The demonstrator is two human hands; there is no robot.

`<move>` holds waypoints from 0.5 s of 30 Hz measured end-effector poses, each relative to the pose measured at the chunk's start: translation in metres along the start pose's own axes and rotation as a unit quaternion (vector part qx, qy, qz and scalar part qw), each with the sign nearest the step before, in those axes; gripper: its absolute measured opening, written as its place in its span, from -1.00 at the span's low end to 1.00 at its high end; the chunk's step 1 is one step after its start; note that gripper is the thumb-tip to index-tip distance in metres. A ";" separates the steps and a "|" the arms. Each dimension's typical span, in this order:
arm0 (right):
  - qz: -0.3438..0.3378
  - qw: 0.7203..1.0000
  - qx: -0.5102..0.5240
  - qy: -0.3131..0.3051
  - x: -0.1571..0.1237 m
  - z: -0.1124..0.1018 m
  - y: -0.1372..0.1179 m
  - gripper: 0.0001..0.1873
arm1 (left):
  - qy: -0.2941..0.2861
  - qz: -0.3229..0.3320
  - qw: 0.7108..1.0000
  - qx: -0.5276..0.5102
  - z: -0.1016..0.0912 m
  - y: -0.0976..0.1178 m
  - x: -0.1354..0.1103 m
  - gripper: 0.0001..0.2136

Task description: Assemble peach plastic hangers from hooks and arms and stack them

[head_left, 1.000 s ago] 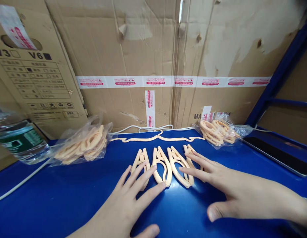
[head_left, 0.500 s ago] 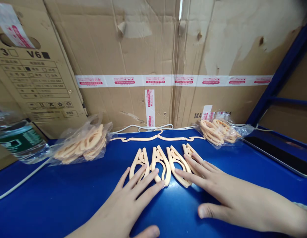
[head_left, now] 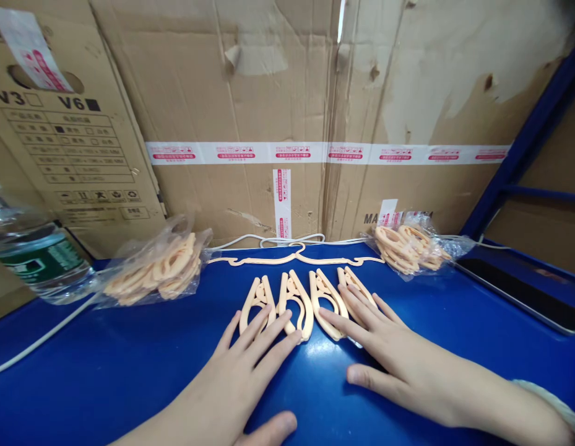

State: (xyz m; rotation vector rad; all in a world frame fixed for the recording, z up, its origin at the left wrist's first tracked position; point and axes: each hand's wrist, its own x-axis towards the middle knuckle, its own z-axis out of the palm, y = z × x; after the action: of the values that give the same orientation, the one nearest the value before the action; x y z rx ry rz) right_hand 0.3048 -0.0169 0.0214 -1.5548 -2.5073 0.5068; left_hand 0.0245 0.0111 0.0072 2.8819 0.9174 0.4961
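Several peach-coloured folded hangers lie side by side on the blue table (head_left: 185, 353). My left hand (head_left: 243, 368) is spread flat, its fingertips over the leftmost folded hanger (head_left: 244, 313) and the lower end of the second folded hanger (head_left: 308, 306). My right hand (head_left: 393, 341) is spread too, with fingers resting on the third folded hanger (head_left: 315, 297) and across the rightmost folded hanger (head_left: 361, 288), which they partly cover. Behind the row lies an unfolded hanger (head_left: 268, 260) with its hook toward the cardboard.
Clear plastic bags of folded hangers lie at left (head_left: 176, 263) and right (head_left: 403, 248). A water bottle (head_left: 41, 260) stands far left; a phone (head_left: 523, 294) lies at right. Behind are cardboard boxes (head_left: 245, 198), a white cable (head_left: 46, 341) and a blue frame (head_left: 514, 142).
The row of folded hangers has shifted slightly left and away from me. My right hand has moved left with its hangers, and the gaps in the row have changed a little.
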 end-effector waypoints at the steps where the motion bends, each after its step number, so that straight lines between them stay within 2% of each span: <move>1: 0.001 1.000 -0.001 0.001 0.000 0.001 0.000 -0.26 | -0.018 0.007 1.000 -0.002 -0.002 -0.001 0.000 -0.37; 3: 0.005 1.000 -0.005 0.001 0.000 0.002 0.000 -0.26 | -0.041 0.015 0.999 -0.003 -0.005 -0.003 0.001 -0.37; 8: 0.012 1.000 -0.019 -0.006 0.001 0.005 0.001 -0.26 | 0.000 -0.016 1.000 0.006 0.001 -0.004 -0.002 -0.42; 15: 0.028 1.000 -0.009 -0.005 0.004 0.006 0.001 -0.26 | -0.005 -0.014 1.000 -0.008 0.005 -0.009 -0.002 -0.43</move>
State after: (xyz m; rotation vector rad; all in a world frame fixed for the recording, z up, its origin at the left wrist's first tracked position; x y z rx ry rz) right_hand 0.3019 -0.0141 0.0154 -1.6357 -2.4888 0.5028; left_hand 0.0199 0.0178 0.0001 2.8508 0.9472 0.4830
